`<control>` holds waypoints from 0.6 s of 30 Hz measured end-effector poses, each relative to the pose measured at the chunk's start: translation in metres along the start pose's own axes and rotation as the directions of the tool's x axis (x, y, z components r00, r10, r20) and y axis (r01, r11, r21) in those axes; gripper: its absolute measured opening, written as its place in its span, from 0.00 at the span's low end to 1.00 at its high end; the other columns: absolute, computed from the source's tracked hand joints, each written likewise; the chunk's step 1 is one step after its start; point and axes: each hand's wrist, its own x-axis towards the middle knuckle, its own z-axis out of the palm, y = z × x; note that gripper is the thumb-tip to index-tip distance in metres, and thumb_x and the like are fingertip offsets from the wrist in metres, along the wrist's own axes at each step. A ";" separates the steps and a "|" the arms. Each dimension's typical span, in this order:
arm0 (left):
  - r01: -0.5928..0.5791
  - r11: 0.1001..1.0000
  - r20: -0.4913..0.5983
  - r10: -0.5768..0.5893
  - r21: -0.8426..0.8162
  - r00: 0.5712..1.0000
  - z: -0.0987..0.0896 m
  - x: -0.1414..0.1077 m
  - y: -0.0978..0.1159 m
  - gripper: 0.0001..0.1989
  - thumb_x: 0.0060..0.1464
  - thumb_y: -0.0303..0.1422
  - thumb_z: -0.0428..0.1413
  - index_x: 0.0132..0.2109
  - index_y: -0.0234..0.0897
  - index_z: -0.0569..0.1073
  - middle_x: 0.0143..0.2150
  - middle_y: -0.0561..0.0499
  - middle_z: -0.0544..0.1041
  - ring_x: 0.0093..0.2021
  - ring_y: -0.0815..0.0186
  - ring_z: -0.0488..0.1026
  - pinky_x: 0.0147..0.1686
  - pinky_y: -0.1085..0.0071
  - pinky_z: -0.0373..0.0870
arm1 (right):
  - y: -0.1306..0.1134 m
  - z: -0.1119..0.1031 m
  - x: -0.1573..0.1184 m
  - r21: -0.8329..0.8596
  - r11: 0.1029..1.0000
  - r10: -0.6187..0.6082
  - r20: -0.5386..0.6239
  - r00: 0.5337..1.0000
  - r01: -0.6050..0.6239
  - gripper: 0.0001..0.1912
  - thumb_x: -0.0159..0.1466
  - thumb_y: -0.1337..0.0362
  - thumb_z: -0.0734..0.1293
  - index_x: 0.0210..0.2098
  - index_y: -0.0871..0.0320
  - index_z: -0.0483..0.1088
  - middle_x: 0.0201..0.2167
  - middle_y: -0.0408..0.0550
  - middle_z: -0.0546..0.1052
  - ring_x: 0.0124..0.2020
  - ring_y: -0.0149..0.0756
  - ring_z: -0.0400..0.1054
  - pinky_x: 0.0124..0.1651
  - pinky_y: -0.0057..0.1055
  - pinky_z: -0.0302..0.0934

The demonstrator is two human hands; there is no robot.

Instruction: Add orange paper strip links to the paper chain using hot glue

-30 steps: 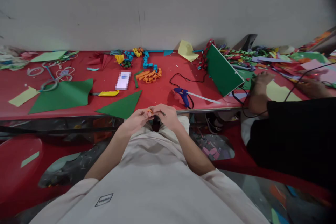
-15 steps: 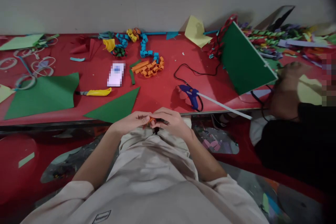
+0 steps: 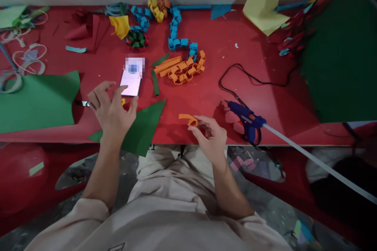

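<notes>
My left hand [image 3: 110,111] hovers with spread fingers over the lower end of a lit phone [image 3: 131,82] and hides most of a yellow box cutter [image 3: 123,102]. In my right hand [image 3: 210,135], an orange paper strip [image 3: 186,117] is pinched between thumb and fingers, its end curled into a loop. Beyond that hand lies an orange paper chain [image 3: 184,73] beside several flat orange strips [image 3: 167,65]. A blue chain [image 3: 174,31] joins it at the back. To the right a blue glue gun [image 3: 246,115] rests on the table with a long white glue stick in it.
Green paper sheets [image 3: 44,102] lie at the left of the red table [image 3: 206,98]. A black cord [image 3: 259,81] loops behind the glue gun. A large green board [image 3: 341,59] stands at the right, with yellow paper [image 3: 263,2] against the wall.
My hands have parted from their spot at the table edge. The left has gone to the phone, and the right has come over the table with the orange strip. My view has tilted closer.
</notes>
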 end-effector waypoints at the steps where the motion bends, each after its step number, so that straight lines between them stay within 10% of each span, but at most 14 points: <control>1: -0.009 0.999 0.003 0.009 0.045 1.000 0.003 -0.001 -0.004 0.21 0.63 0.44 0.60 0.59 0.40 0.77 0.67 0.36 0.66 0.65 0.38 0.61 0.61 0.40 0.58 | -0.001 0.000 0.000 -0.009 1.000 0.003 0.001 1.000 -0.003 0.15 0.64 0.60 0.76 0.50 0.49 0.77 0.37 0.44 0.83 0.36 0.34 0.79 0.44 0.32 0.75; 12: -0.004 0.999 0.053 0.002 0.039 0.999 0.008 -0.014 0.002 0.25 0.62 0.43 0.59 0.62 0.39 0.73 0.71 0.33 0.63 0.68 0.33 0.59 0.62 0.36 0.52 | -0.001 0.002 0.000 0.028 1.000 0.005 0.027 1.000 -0.006 0.15 0.64 0.59 0.75 0.50 0.50 0.78 0.38 0.45 0.85 0.37 0.36 0.81 0.46 0.35 0.76; 18: -0.033 0.850 0.324 0.236 -0.525 0.916 0.007 -0.029 0.063 0.25 0.66 0.42 0.55 0.66 0.41 0.68 0.54 0.45 0.80 0.54 0.55 0.76 0.58 0.59 0.66 | -0.002 0.006 0.017 0.166 0.979 0.097 0.138 0.986 -0.120 0.17 0.64 0.55 0.74 0.50 0.55 0.77 0.32 0.44 0.83 0.34 0.36 0.80 0.44 0.32 0.74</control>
